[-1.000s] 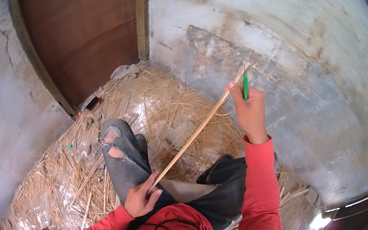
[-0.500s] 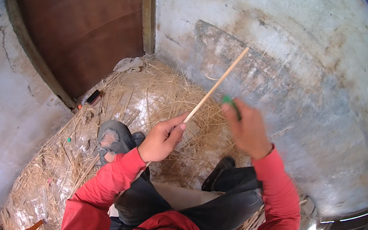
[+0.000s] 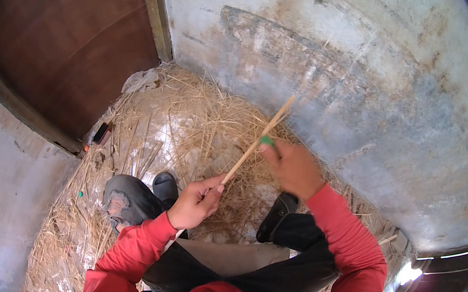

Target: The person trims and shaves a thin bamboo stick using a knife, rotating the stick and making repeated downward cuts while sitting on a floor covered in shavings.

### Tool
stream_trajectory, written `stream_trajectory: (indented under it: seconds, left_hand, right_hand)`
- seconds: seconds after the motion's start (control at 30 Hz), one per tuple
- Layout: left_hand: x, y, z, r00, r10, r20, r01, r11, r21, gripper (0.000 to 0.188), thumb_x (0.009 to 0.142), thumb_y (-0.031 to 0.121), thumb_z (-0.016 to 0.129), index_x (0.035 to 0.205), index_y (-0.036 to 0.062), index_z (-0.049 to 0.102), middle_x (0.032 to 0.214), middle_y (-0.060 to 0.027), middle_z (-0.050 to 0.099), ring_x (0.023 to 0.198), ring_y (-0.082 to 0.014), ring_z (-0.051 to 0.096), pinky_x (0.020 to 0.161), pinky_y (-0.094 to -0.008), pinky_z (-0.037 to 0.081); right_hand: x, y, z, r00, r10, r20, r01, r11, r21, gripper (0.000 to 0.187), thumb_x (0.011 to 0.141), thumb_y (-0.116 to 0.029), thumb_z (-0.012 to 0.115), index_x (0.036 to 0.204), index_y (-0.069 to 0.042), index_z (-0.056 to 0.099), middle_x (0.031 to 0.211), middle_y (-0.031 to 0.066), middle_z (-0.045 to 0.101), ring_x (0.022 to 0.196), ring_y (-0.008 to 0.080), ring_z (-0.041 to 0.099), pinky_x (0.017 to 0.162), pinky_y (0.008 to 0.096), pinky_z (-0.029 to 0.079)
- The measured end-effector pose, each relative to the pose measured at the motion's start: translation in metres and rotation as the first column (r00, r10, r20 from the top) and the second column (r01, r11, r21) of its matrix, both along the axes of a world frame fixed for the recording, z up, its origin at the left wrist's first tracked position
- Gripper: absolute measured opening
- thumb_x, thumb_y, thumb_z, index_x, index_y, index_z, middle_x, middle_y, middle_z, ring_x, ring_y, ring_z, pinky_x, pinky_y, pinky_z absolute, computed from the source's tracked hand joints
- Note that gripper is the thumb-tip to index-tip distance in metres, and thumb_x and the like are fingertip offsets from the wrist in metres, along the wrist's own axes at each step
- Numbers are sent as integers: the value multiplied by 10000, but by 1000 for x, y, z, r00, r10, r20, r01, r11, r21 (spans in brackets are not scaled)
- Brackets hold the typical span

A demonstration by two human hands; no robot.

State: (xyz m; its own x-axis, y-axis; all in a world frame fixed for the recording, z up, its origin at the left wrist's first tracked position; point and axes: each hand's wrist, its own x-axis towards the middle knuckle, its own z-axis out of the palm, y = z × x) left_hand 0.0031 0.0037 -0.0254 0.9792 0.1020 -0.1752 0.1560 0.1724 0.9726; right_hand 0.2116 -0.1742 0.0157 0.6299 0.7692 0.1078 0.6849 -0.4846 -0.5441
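We pinch a pale wooden strip (image 3: 243,162) in our left hand (image 3: 196,201); it slants up and away above the loose straw (image 3: 209,113). Our right hand (image 3: 293,168) grips a green tool (image 3: 268,141) beside the strip, and blur and fingers partly hide it. Straw lies around our 2 dark shoes (image 3: 165,186). Near the brown door (image 3: 64,47) we see a small black object (image 3: 101,132); a stained wall (image 3: 335,94) stands ahead.
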Motion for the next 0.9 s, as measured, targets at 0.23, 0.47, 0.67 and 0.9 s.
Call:
stream_trajectory:
  seconds: [0.23,0.47,0.67,0.9]
  left_hand:
    - [-20,4,-6,1000,-8,-9,9,993,119,450,1122,167,488,1547,22,462,662,58,427,564,-38,396,520,-233,361]
    - [-78,8,17,992,-113,53,112,994,21,457,1135,180,451,1565,24,434,677,74,380,569,-34,353,537,-223,331]
    - [-115,-6,29,988,-121,98,131,986,-106,434,1150,207,392,1523,-8,445,647,58,373,529,-38,351,503,-209,306]
    - [-166,-51,36,968,-225,110,240,959,-154,406,1155,234,369,1468,-2,475,663,45,399,534,-46,361,512,-200,307]
  right_hand:
    - [31,4,12,978,-210,12,210,974,-84,540,1068,-506,510,1102,-7,711,708,226,642,642,391,642,634,490,513]
    - [121,-116,29,777,-596,-201,621,675,399,596,1066,-529,489,857,-7,689,628,79,585,600,224,569,618,366,439]
    - [-63,-86,79,864,-199,-463,450,719,530,390,1067,-415,567,946,-58,665,626,-67,417,561,42,369,512,248,288]
    - [-180,-68,72,900,-59,-432,284,831,479,241,967,-251,754,991,-21,685,683,-51,510,638,56,431,571,265,351]
